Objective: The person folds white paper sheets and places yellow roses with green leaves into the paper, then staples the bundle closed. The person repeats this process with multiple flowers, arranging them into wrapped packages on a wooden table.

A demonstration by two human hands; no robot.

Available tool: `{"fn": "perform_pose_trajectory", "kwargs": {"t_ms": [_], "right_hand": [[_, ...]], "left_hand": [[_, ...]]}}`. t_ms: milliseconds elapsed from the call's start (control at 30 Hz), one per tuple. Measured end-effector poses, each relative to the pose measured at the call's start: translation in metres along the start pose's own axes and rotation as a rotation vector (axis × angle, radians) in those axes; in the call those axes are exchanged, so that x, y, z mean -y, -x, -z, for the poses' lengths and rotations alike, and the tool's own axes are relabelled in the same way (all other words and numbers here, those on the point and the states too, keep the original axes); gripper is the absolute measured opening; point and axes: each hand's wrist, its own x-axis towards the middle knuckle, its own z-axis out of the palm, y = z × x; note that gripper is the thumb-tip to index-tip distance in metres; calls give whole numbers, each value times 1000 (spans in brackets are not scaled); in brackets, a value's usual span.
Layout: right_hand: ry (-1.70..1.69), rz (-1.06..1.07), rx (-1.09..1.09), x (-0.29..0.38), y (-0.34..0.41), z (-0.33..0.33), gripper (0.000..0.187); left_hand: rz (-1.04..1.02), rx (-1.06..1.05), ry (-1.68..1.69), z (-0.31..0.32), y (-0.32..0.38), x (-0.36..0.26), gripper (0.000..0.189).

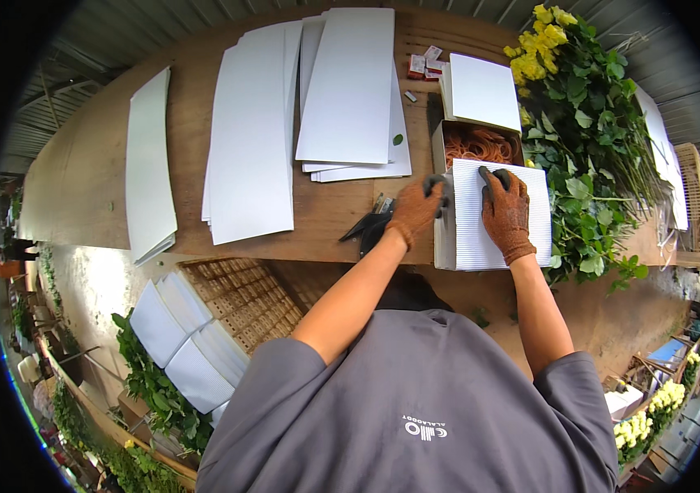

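Both my hands wear rust-brown work gloves with dark fingertips. My right hand (506, 212) presses its fingers on top of a white corrugated cardboard sheet (464, 240), folded over a block at the table's front edge. My left hand (419, 206) is at the block's left side, fingers curled near the edge; whether they grip it is hidden. Just behind the block stands an open box of orange-brown rubber bands (479, 145). A black-handled hand tool (370, 228) lies beside my left wrist, partly covered by it.
White cardboard stacks (254, 135) cover the wooden table's (85, 179) middle. Yellow roses (541, 40) with leafy stems (596, 123) lie right. Small red-and-white boxes (419, 66) sit behind the rubber bands. Below left, a woven basket (245, 289) adjoins white corrugated packages (199, 373).
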Motion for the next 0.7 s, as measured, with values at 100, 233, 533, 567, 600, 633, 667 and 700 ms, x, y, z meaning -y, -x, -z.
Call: {"fn": "perform_pose_trajectory", "kwargs": {"t_ms": [100,233,533,567,600,633,667,700], "right_hand": [[14,-29,-23,0,5,0,40],[-25,-29,-73,6,4,0,40],[-59,-25,-103,0,6,2,41],[-67,-29,-100,-2,6,2,40],[-60,-49,-88,-5,9,0,40],[-59,-53,-82,-2,8,2,39],[-59,-57,-76,1,7,3,39],[-56,-54,-81,1,8,4,38]], "left_hand": [[-167,-229,-587,42,37,12,66],[42,76,-1158,61,82,47,106],[435,167,658,93,59,82,63],[361,249,642,93,61,84,61],[294,345,619,86,67,58,58],[216,426,598,82,74,41,56],[39,383,387,74,71,48,62],[-1,353,271,66,73,36,64]]}}
